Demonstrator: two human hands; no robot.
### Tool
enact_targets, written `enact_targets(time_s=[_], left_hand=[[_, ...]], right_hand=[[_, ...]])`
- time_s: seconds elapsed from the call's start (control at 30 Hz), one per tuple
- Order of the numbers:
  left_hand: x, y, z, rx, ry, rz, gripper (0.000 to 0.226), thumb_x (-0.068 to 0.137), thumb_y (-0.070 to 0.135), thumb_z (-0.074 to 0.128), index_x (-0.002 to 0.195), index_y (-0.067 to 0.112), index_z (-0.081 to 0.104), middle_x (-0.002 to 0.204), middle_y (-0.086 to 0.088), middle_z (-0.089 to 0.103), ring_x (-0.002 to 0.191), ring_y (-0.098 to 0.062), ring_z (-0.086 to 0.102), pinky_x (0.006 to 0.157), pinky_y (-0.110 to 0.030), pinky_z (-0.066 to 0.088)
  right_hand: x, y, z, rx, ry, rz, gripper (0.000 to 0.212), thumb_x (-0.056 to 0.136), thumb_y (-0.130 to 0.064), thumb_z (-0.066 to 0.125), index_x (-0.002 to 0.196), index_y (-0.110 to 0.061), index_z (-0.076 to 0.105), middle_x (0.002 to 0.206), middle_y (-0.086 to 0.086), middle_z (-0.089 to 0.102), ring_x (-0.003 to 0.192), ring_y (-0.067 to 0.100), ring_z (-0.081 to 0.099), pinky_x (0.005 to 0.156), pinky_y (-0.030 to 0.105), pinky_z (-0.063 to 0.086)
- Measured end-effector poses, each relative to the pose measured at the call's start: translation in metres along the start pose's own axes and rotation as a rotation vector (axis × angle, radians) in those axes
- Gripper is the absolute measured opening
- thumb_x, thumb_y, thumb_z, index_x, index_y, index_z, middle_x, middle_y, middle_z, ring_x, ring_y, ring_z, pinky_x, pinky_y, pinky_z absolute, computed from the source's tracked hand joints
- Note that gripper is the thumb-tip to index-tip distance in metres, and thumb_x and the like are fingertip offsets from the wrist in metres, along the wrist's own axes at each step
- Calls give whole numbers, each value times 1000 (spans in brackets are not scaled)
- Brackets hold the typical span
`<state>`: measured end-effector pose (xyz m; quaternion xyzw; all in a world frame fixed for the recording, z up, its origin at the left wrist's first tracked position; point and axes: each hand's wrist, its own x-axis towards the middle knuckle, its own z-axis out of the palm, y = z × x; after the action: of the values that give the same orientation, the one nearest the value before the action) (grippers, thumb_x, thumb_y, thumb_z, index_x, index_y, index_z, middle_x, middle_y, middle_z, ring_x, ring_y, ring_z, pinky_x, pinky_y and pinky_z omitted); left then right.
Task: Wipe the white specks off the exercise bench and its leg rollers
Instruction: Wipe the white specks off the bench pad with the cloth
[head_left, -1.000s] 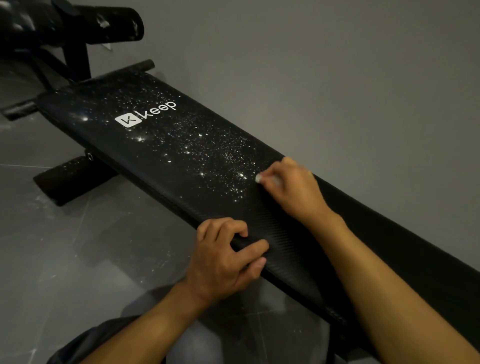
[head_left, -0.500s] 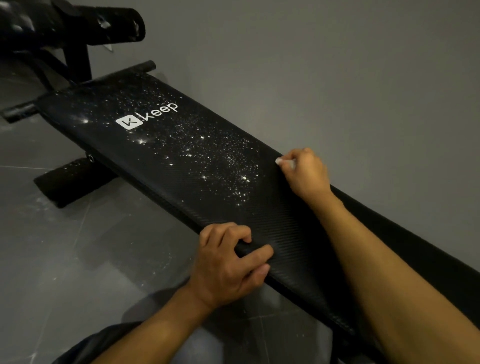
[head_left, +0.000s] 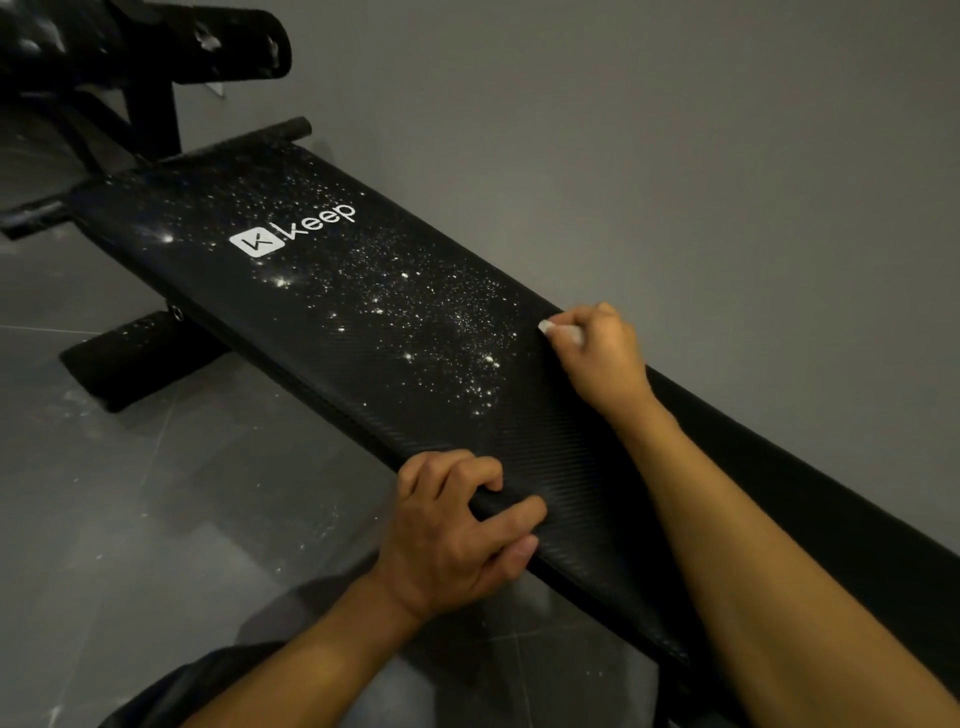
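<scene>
The long black exercise bench with a woven-textured vinyl pad (head_left: 363, 332) is lying low along the grey wall (head_left: 675, 156), its far half carrying a scatter of white specks (head_left: 447, 332) from beside the white logo (head_left: 291, 231) to the middle of the pad. The left hand (head_left: 452, 535) is clamping the near edge of the pad, fingers curled over the top and thumb along the side, probably steadying it against the push of wiping. The right hand (head_left: 597, 353) is pinching a small white wad (head_left: 558, 330), likely a tissue or cloth, and is pressing it to the pad's far edge right where the specks begin, so the cleaning front appears to be working toward the logo. The nearer stretch is looking clean. The black padded leg rollers (head_left: 218, 44) at the far end are showing white flecks too. The wall is sitting close beside the far edge, leaving little room there; the grey floor (head_left: 130, 519) is also dusted with specks.
</scene>
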<state>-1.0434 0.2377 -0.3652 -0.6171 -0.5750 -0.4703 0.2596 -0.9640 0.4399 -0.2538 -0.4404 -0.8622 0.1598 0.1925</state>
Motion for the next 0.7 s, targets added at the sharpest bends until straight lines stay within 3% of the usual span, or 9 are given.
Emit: enact_targets(time_s=[0.07, 0.23, 0.37, 0.5, 0.7], left_hand=[[0, 0, 0, 2, 0, 0, 29, 104, 50, 36, 110, 37, 62, 108, 1, 47, 100, -23, 51, 90, -40, 35], [-1, 0, 0, 13, -6, 4, 30, 105, 51, 35, 111, 37, 61, 109, 2, 46, 101, -23, 50, 89, -41, 36], [0, 0, 0, 13, -6, 0, 30, 105, 50, 34, 111, 37, 61, 108, 1, 47, 100, -23, 51, 90, -41, 36], [0, 0, 1, 5, 6, 1, 30, 105, 50, 35, 111, 37, 61, 108, 1, 47, 99, -24, 51, 90, -41, 35], [-1, -1, 3, 21, 8, 4, 30, 105, 51, 35, 112, 37, 60, 108, 1, 47, 101, -23, 51, 92, -39, 34]], right_hand=[[-6, -12, 8, -26, 21, -26, 19, 103, -35, 55, 110, -23, 69, 112, -3, 54, 96, 12, 58, 76, 26, 43], [-68, -29, 0, 5, -153, -343, 19, 100, -38, 60, 110, -26, 70, 96, -9, 49, 82, 4, 53, 68, 25, 46], [-34, -15, -1, -96, -73, -194, 18, 100, -39, 60, 109, -27, 70, 101, -7, 52, 90, 10, 55, 75, 31, 47], [-7, -24, 14, -50, 36, -47, 17, 103, -34, 56, 108, -23, 68, 108, -5, 53, 95, 12, 58, 82, 32, 49], [-75, -31, -1, -31, -148, -381, 20, 101, -38, 58, 114, -27, 69, 95, -12, 46, 80, 3, 52, 67, 24, 45]])
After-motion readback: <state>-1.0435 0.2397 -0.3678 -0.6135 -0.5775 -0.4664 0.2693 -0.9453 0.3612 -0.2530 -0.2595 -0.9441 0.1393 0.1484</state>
